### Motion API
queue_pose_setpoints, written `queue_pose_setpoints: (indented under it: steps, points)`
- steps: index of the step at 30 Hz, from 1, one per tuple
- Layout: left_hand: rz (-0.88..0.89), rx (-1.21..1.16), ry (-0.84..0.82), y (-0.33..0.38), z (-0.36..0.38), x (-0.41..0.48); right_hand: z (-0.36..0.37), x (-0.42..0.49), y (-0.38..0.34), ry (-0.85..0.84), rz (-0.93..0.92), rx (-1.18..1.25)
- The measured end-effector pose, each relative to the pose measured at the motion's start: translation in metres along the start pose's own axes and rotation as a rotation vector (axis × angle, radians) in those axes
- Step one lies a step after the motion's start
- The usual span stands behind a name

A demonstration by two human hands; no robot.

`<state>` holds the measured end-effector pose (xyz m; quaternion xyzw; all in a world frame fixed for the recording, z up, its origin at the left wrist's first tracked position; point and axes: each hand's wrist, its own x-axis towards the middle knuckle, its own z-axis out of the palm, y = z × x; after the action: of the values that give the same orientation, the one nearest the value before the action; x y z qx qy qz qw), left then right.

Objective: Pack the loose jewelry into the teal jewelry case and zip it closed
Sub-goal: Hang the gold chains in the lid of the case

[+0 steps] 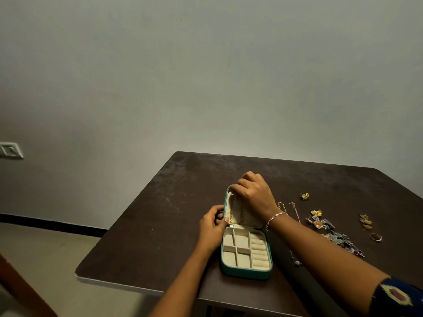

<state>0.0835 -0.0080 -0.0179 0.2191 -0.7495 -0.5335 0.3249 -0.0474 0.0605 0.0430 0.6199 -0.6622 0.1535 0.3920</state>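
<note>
The teal jewelry case [246, 272] lies open on the dark table [160, 213], its cream compartments empty and its lid standing up at the far side. A gold chain [235, 211] hangs inside the lid. My right hand [253, 194] pinches the chain's top end at the lid's upper edge. At the lid's left edge, near the hinge, my left hand [212, 227] grips the lid and the chain's lower end. Loose jewelry lies to the right: thin chains [294, 209], flower earrings [317, 213], a silver-blue necklace [341, 240], gold rings [366, 221].
A small green and yellow earring [304, 196] sits further back on the table. A single ring [376, 237] lies near the right side. The table stands against a plain wall, with floor at the left and a wall switch [10, 151] beyond.
</note>
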Motion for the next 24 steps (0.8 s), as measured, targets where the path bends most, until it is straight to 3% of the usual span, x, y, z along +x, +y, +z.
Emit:
queue_pose_setpoints:
  steps: [5, 12, 19, 24]
  points:
    - [-0.009, -0.009, -0.011, 0.001, -0.001, -0.002, 0.009, -0.009, 0.006, 0.092, -0.017, -0.034]
    - [-0.009, 0.008, -0.021, 0.003, -0.002, -0.001, 0.013, -0.008, 0.007, 0.076, -0.077, -0.098]
    - [-0.015, 0.002, -0.025, 0.004, -0.002, 0.000, 0.009, 0.000, 0.008, -0.027, 0.166, 0.129]
    - [-0.017, 0.012, -0.023, 0.003, -0.002, 0.001, 0.008, -0.005, 0.012, -0.141, 0.220, 0.326]
